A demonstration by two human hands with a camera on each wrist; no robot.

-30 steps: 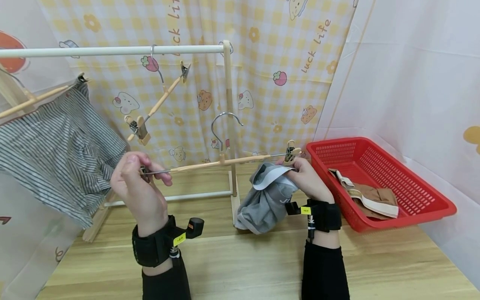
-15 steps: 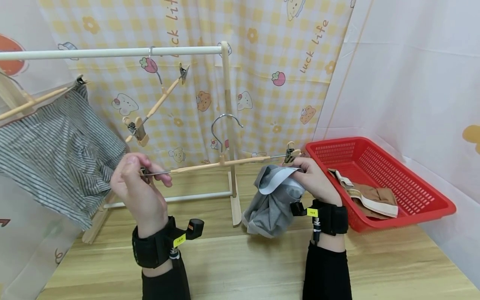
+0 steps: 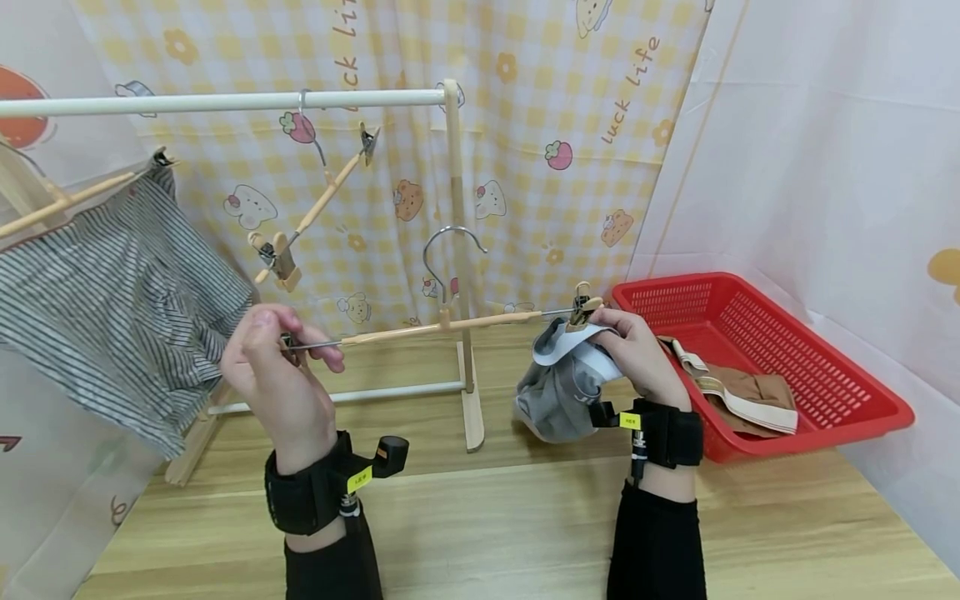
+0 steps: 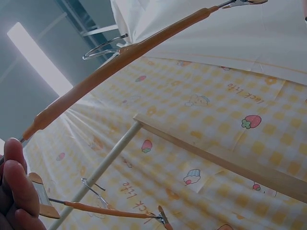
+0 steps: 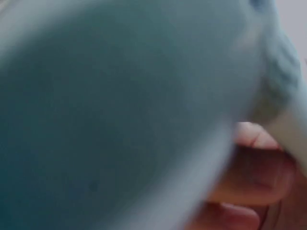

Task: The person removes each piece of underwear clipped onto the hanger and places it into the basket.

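Note:
My left hand point(image 3: 281, 375) grips the left end of a wooden clip hanger point(image 3: 397, 332), its fingers curled around the clip there. The hanger lies nearly level in front of me, its metal hook upward; its bar also crosses the left wrist view. My right hand point(image 3: 637, 354) pinches the light waistband of a pair of grey underpants point(image 3: 558, 400) at the hanger's right clip point(image 3: 581, 310). The waistband overlaps the clip's lower end, and the rest hangs bunched below. Blurred grey fabric point(image 5: 120, 105) fills most of the right wrist view, with a few fingertips beside it.
A drying rack with a white rail point(image 3: 225, 103) stands at the back left. From it hang a bare clip hanger point(image 3: 326, 196) and striped shorts point(image 3: 127, 283) on another hanger. A red basket point(image 3: 840, 367) at the right holds brown underpants point(image 3: 757, 396) with a pale waistband.
My right hand has moved right, bringing the grey underpants' waistband up to the right clip; the underpants swung right with it. My left hand and the hanger have stayed almost still.

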